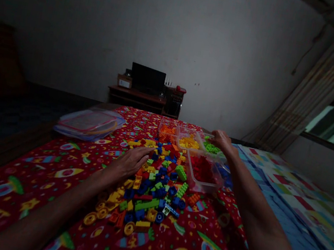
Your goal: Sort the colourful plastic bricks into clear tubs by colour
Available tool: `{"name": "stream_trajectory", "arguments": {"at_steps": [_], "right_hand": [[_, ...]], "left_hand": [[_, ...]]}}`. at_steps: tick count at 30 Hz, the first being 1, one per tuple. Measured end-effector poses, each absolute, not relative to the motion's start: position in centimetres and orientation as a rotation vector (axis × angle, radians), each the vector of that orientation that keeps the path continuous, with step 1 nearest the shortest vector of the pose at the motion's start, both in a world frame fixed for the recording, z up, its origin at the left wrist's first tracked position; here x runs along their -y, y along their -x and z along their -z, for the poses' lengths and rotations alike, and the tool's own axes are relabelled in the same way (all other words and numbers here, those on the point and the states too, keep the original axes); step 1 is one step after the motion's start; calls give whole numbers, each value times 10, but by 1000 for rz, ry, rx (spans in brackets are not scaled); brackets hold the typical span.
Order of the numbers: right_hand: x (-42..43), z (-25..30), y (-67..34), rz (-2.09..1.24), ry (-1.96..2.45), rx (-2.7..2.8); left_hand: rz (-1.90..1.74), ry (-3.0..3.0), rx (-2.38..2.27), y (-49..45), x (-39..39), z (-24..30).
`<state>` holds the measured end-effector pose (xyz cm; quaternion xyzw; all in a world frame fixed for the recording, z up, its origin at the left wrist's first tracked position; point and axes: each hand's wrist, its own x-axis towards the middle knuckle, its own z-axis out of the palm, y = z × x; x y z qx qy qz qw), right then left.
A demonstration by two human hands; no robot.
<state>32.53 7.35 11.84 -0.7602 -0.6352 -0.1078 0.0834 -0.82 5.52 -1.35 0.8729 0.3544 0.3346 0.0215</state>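
A pile of coloured plastic building bricks lies on a red patterned cloth. My left hand rests flat on the left side of the pile, fingers stretched out. My right hand reaches over the clear box of green bricks, fingers curled; what they hold is hidden. Beside it stand clear boxes of red bricks, yellow bricks and orange bricks.
A stack of flat clear plastic lids or bags lies at the far left of the cloth. A chequered blue sheet spreads to the right. A dark desk with a screen stands against the far wall.
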Motion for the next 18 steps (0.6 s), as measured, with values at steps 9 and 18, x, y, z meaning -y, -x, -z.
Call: {"name": "stream_trajectory", "arguments": {"at_steps": [9, 18], "right_hand": [[6, -73, -276, 154, 1432, 2757], [63, -43, -260, 421, 1330, 3089]], "left_hand": [[-1044, -2692, -1141, 8, -54, 17], [-1025, -2707, -1109, 7, -53, 14]]}}
